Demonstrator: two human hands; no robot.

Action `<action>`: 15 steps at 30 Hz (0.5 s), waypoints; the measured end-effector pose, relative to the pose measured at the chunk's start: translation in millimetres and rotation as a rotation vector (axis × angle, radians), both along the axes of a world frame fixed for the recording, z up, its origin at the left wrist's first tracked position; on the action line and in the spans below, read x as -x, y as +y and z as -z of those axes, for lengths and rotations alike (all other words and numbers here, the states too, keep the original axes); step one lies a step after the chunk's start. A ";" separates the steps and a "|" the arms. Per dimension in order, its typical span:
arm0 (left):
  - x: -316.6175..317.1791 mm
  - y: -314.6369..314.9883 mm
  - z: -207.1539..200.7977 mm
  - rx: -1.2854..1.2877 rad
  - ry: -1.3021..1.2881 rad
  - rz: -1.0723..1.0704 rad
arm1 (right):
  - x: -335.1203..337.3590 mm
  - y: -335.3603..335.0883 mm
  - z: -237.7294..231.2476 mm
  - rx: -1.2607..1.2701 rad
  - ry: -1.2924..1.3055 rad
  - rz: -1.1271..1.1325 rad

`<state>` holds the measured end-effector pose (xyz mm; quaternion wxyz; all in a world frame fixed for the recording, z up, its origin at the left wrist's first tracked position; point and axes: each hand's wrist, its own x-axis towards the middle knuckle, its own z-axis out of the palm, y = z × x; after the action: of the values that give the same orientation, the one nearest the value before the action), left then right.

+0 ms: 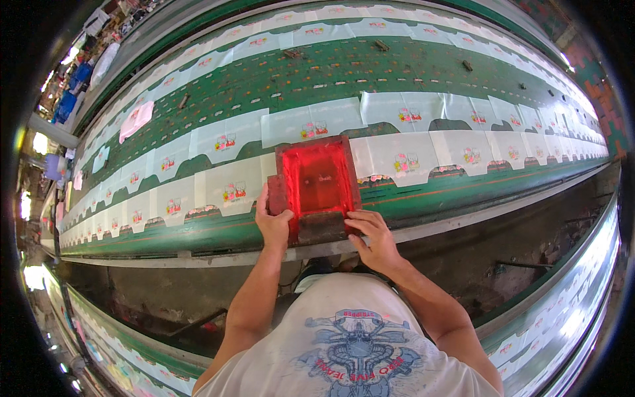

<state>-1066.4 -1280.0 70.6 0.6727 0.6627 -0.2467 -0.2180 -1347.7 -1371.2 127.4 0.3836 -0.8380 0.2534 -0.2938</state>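
A small screen-printing frame [355, 173], its inside stained bright red, lies over the near row of white fabric pieces [248, 173]. My left hand [272, 223] is closed on its left side near the front corner, thumb on top. At the near right corner my right hand [374, 239] grips the edge, its fingers on top and its thumb lower down. A dark block [321, 227] spans the frame's near end. The fabric under the frame is hidden. Neighbouring pieces carry a small print of cartoon figures in red, pink and yellow.
The long green printing table [423, 198] curves across the view, bearing several rows of printed fabric. A pink cloth [137, 121] lies at its left. Small dark clamp-like pieces [381, 45] sit farther back. Behind me runs another table [562, 317] with fabric, across a narrow aisle.
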 end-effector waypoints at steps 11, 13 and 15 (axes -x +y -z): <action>-1.7 -2.7 2.9 0.086 0.111 0.014 | -51.5 -0.1 -22.8 0.435 0.320 -0.332; -1.2 -2.0 1.8 0.083 0.119 0.005 | -57.4 -7.0 -20.6 0.481 0.393 -0.363; 2.2 -2.2 -2.7 0.088 0.118 -0.005 | -64.0 -12.4 -23.8 0.498 0.429 -0.366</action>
<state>-1068.6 -1282.3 73.3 0.7151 0.6191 -0.2144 -0.2437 -1283.7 -1383.6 151.2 0.1523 -0.9796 0.0949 -0.0908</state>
